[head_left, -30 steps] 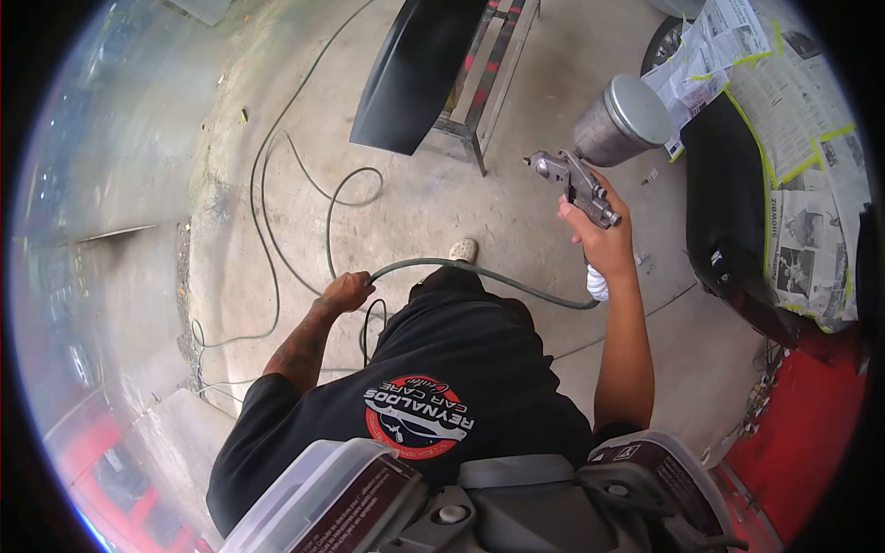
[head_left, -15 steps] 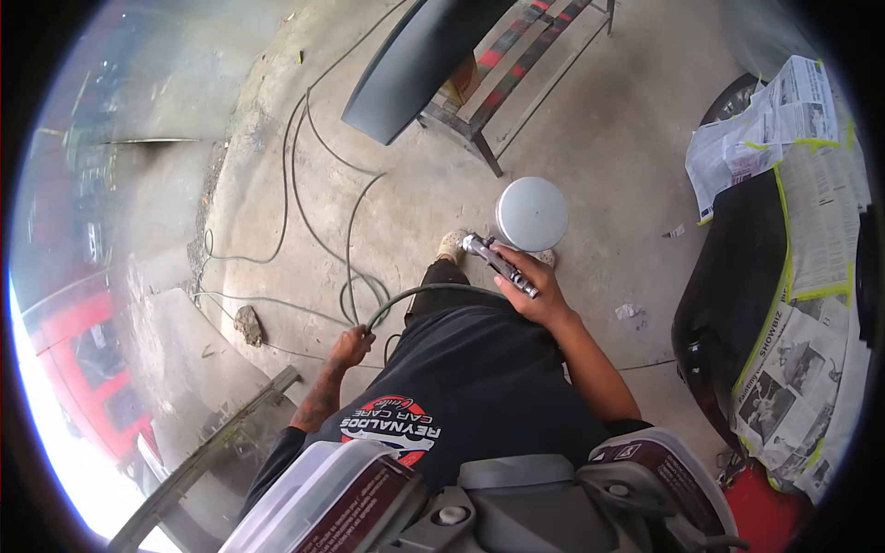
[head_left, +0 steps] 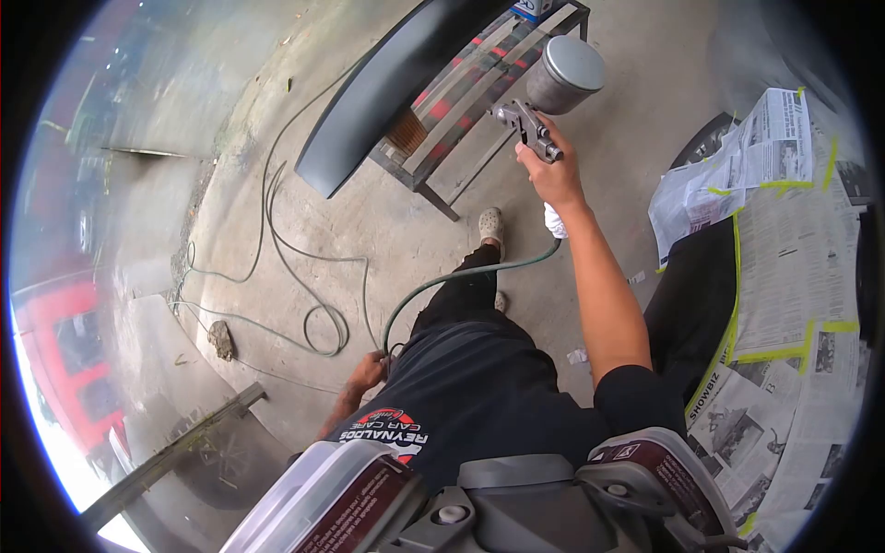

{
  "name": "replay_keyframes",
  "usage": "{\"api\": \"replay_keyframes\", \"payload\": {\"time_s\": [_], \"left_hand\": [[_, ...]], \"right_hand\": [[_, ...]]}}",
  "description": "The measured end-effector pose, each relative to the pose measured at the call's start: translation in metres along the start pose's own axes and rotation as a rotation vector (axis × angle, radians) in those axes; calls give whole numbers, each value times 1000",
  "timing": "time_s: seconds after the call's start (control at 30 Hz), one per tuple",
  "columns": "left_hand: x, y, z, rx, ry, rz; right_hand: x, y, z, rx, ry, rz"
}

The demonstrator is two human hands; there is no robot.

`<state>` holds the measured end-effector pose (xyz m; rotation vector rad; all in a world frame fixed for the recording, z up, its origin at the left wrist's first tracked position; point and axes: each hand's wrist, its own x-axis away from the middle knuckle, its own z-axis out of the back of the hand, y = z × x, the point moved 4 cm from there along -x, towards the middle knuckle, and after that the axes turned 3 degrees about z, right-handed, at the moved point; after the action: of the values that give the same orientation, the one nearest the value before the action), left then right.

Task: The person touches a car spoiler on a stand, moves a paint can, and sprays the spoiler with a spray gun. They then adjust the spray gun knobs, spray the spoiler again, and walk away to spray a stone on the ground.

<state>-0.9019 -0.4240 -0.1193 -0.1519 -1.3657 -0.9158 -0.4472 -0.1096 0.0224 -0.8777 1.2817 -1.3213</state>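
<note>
My right hand [head_left: 555, 175] is stretched forward, its fingers wrapped round the handle of a metal spray gun [head_left: 525, 123]. The gun carries a round grey paint cup [head_left: 572, 69], held near the side of a metal stand. From beneath this hand, where a white wrapping [head_left: 554, 221] shows, a green hose [head_left: 461, 273] curves back to my left side. There my left hand [head_left: 370, 370] is closed round the hose beside my hip. Ahead, a long curved dark grey panel [head_left: 369, 106] lies on the stand [head_left: 426, 177]; the gun points toward it, apart from it.
To the right stands a dark vehicle body [head_left: 696, 286] masked with newspaper [head_left: 793, 244] and yellow-green tape. Loose hose coils [head_left: 323, 327] and a rock [head_left: 220, 340] lie on the concrete floor. A metal rail [head_left: 175, 456] is at lower left; respirator parts [head_left: 525, 498] fill the bottom.
My right hand has moved forward and up with the spray gun, from near my waist to beside the stand. The view has shifted; my left hand stays on the hose.
</note>
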Motion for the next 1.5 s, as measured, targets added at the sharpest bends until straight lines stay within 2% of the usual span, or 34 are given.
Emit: {"api": "replay_keyframes", "payload": {"time_s": [0.17, 0.3, 0.37, 0.47, 0.57, 0.67, 0.7, 0.8, 0.9, 1.0, 1.1, 1.2, 1.33, 1.5], "left_hand": [[-85, 104, -6, -47, -83, -18], [-115, 197, -1, -73, -89, -17], [-133, 217, 0, -34, -147, -90], [-168, 207, -13, -19, -174, -144], [-172, 250, -26, -64, -199, -105], [-185, 287, -50, -22, -156, -29], [-186, 311, -58, -22, -133, -7], [-231, 312, -97, 24, -68, -30], [-241, 370, -136, 113, -66, 76], [-203, 495, -151, -182, 90, -138], [-223, 536, -163, -89, 119, -73], [-190, 662, -155, -151, 107, 129], [-191, 705, -156, -141, 223, 99], [-204, 699, -153, -286, 193, 128]], "right_hand": [[-104, 38, 66, 101, 233, 82], [-141, 45, 110, 210, 342, 32], [-147, 29, 117, 145, 186, -32], [-147, 6, 122, 3, -128, -221], [-167, 0, 131, -127, -326, -269], [-224, 22, 157, -100, -342, -169], [-245, 34, 172, -98, -311, -190], [-323, 71, 223, -102, -221, -216], [-408, 98, 279, -118, -127, -199], [-488, 130, 334, -89, -36, -172], [-560, 167, 380, -71, 48, -164], [-624, 204, 414, -45, 121, -165], [-654, 236, 441, -78, 184, -203], [-653, 250, 452, -209, 79, -263]]}}
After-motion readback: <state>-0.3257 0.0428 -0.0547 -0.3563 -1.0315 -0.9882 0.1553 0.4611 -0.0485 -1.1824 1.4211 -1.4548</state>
